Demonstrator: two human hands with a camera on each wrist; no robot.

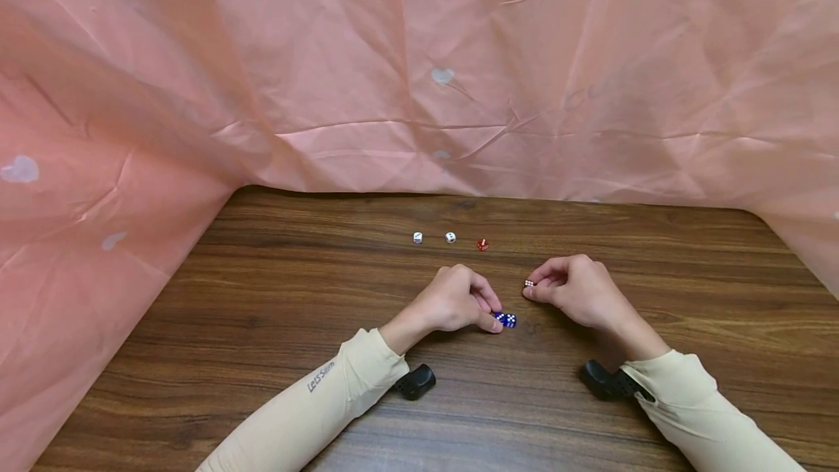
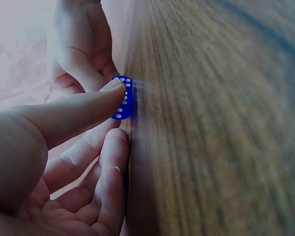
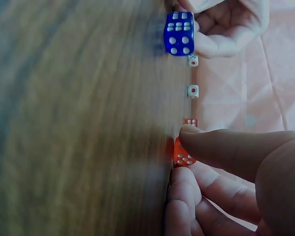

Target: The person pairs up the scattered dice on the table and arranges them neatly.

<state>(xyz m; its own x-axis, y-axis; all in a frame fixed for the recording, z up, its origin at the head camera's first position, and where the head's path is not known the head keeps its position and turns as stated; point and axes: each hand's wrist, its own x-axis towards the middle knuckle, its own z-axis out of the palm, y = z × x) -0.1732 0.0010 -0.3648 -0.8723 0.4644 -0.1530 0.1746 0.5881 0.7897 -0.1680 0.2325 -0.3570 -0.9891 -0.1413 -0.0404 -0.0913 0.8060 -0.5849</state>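
My left hand (image 1: pixel 454 301) pinches a blue die (image 1: pixel 499 317) between thumb and fingers, low over the table. A second blue die (image 1: pixel 510 320) appears to sit right against it on the right. White pips show on the blue in both wrist views. To the right and slightly farther away, my right hand (image 1: pixel 583 291) pinches a red die (image 3: pixel 185 156), its thumb covering part of it. Beyond the hands, two white dice (image 1: pixel 417 237) and another red die (image 1: pixel 483 245) stand spaced apart in a rough row.
The dark wood-grain table (image 1: pixel 295 261) lies beneath both hands. Pink cloth (image 1: pixel 341 93) with pale hearts hangs along its back and sides. A black wrist device (image 1: pixel 416 382) sits under the left cuff, and another black device (image 1: pixel 606 381) under the right.
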